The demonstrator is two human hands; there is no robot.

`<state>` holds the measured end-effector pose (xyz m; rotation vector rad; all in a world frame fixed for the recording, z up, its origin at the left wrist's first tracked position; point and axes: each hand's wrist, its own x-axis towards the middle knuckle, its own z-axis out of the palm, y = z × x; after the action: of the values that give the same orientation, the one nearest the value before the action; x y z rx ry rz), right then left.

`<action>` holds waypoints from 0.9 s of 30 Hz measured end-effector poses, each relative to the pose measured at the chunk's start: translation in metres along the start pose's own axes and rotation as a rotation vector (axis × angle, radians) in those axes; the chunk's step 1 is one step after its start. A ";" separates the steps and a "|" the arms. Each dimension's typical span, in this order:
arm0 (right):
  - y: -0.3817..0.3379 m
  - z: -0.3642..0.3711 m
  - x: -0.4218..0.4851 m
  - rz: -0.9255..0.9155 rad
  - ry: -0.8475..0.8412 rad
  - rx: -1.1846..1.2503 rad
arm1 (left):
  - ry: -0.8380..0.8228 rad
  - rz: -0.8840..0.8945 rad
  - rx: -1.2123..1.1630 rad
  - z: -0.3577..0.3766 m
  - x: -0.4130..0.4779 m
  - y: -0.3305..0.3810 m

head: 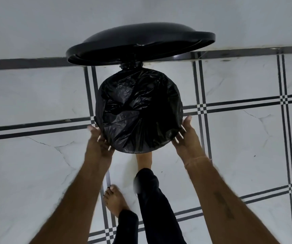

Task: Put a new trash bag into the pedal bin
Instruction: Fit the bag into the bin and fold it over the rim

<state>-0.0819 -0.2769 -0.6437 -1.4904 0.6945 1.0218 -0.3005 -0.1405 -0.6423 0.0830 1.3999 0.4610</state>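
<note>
1. Right hand [187,136]: at the 4 o'clock side of the bin [129,65], with near-straight fingers and a raised thumb. The fingertips lie on the bag's turned-down edge and grip nothing that I can see
2. Left hand [97,140]: at 8 o'clock and blurred. The fingers reach onto the overhang, but I cannot tell whether they pinch or only press
3. Bag [138,110]: already in the bin, its mouth folded over the whole rim, the film slack and crumpled inside
4. The rim lies between the hands, equally near to each. The bin's long axis runs straight down, so smoothing the overhang would likely follow it
5. Lid [141,39]: open at 12 o'clock. A bare foot [144,161] at 6 o'clock is probably on the hidden pedal, on the tiled floor [238,138]
</note>
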 end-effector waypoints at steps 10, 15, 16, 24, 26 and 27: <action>0.018 0.009 0.007 0.130 0.096 0.068 | 0.078 -0.069 -0.032 -0.009 0.007 -0.010; 0.015 0.007 -0.007 0.135 0.072 0.111 | 0.065 -0.084 -0.193 -0.005 -0.007 -0.018; 0.018 0.008 -0.014 0.156 0.074 0.129 | 0.050 -0.104 -0.209 -0.007 -0.011 -0.022; 0.045 0.008 -0.015 0.163 0.104 0.264 | 0.076 -0.115 -0.209 -0.008 -0.011 -0.045; 0.040 0.012 -0.009 0.147 0.126 0.216 | 0.108 -0.108 -0.175 -0.006 -0.005 -0.045; 0.037 0.012 -0.006 0.139 0.119 0.197 | 0.104 -0.091 -0.167 -0.005 -0.005 -0.043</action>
<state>-0.1196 -0.2722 -0.6555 -1.3535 0.9671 0.9443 -0.2946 -0.1822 -0.6525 -0.1420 1.4545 0.5104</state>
